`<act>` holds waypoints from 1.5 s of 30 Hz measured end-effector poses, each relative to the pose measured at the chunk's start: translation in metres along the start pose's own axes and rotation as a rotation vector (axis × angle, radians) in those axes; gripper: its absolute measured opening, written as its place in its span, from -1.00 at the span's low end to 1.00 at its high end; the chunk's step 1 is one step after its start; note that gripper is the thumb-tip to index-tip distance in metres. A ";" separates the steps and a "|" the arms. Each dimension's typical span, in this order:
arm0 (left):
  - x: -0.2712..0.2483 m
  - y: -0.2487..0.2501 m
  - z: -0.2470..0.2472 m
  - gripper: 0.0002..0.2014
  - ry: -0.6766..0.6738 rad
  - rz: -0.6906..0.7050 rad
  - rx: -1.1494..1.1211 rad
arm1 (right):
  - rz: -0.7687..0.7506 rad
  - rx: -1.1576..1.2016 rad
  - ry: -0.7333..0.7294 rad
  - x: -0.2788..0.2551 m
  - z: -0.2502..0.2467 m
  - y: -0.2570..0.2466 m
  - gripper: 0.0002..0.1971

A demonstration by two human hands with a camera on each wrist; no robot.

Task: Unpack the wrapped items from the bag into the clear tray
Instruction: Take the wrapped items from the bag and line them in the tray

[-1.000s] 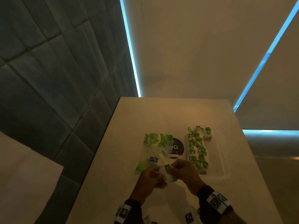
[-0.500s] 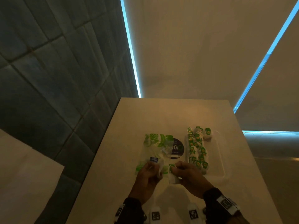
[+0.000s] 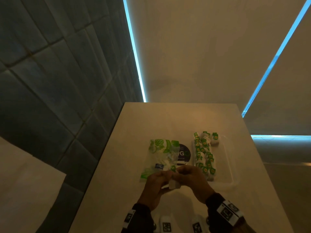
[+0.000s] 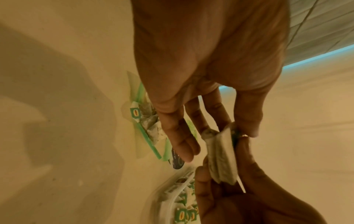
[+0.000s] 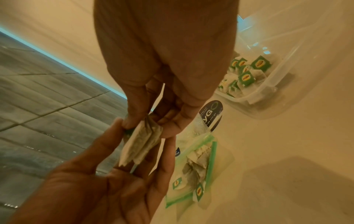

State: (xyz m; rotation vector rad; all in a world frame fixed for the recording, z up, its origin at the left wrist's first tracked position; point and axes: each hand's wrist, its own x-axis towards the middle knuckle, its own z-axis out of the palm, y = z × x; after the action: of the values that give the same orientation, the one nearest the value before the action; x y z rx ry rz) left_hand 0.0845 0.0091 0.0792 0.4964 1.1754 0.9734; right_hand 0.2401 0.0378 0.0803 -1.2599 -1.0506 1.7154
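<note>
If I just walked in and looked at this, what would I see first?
First, two hands meeting over the table: the left hand and right hand both pinch one small white wrapped item. Next, the clear tray on the right, with green-tagged packets lined along its left side. Left of the tray lies the green-printed bag, a few packets still inside.

a kitchen or pantry nook, likely in a home or office. a pale smooth counter stands against a wall of grey-blue tiles, cool blue light strips edge plain cream panels, and tagged tea bags fill a clear tray.
</note>
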 end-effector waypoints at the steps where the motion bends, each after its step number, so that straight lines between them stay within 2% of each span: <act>1: 0.001 0.000 0.001 -0.72 0.011 -0.009 -0.023 | -0.006 -0.021 -0.003 0.001 0.000 0.001 -0.91; 4: 0.003 0.002 0.003 -0.79 0.047 -0.063 -0.151 | -0.002 -0.064 -0.026 0.002 -0.001 0.004 -0.83; 6: 0.005 0.004 0.003 -0.77 0.069 -0.082 -0.223 | 0.007 -0.057 -0.027 0.002 -0.002 0.005 -0.87; 8: 0.008 0.003 0.003 -0.81 0.132 -0.043 -0.163 | 0.026 -0.036 -0.026 0.002 -0.002 0.004 -0.94; 11: 0.013 -0.003 -0.001 -0.91 0.228 0.067 0.057 | 0.052 0.031 -0.029 0.003 -0.002 0.001 -0.89; 14: 0.013 -0.008 -0.002 -0.91 0.174 0.124 0.231 | 0.028 0.054 0.004 0.004 -0.002 -0.002 -0.91; 21: 0.011 -0.005 0.004 -0.82 0.093 0.203 0.315 | 0.019 -0.007 0.121 0.010 -0.009 0.008 -0.91; 24: 0.012 -0.004 0.007 -0.93 0.095 0.248 0.401 | -0.004 -0.038 0.133 0.010 -0.011 0.007 -0.92; 26: 0.015 -0.004 0.009 -0.90 0.106 0.265 0.436 | -0.018 -0.045 0.142 0.009 -0.011 0.006 -0.88; 28: 0.017 -0.002 0.010 -0.91 0.132 0.254 0.417 | 0.003 0.006 0.122 0.008 -0.011 0.004 -0.82; 30: 0.019 -0.001 0.010 -0.94 0.162 0.254 0.384 | 0.065 0.066 0.040 0.005 -0.014 0.002 -0.78; 34: 0.023 -0.001 0.009 -0.93 0.163 0.241 0.391 | 0.123 0.011 -0.089 -0.002 -0.019 0.000 -0.78; 41: 0.028 0.003 0.019 -0.87 0.144 0.213 0.327 | 0.049 -0.024 0.027 -0.001 -0.030 -0.010 -0.88; 43: 0.031 0.003 0.014 -0.89 0.128 0.188 0.374 | 0.018 -0.043 0.138 0.006 -0.049 -0.016 -0.89; 45: 0.033 0.001 0.003 -0.93 0.140 0.174 0.517 | -0.021 -0.064 0.345 0.023 -0.080 -0.020 -0.88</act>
State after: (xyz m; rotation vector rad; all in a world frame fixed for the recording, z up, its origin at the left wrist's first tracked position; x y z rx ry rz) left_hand 0.0890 0.0374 0.0632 0.9659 1.5381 0.8559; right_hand 0.3142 0.0807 0.0762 -1.5143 -0.9137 1.3925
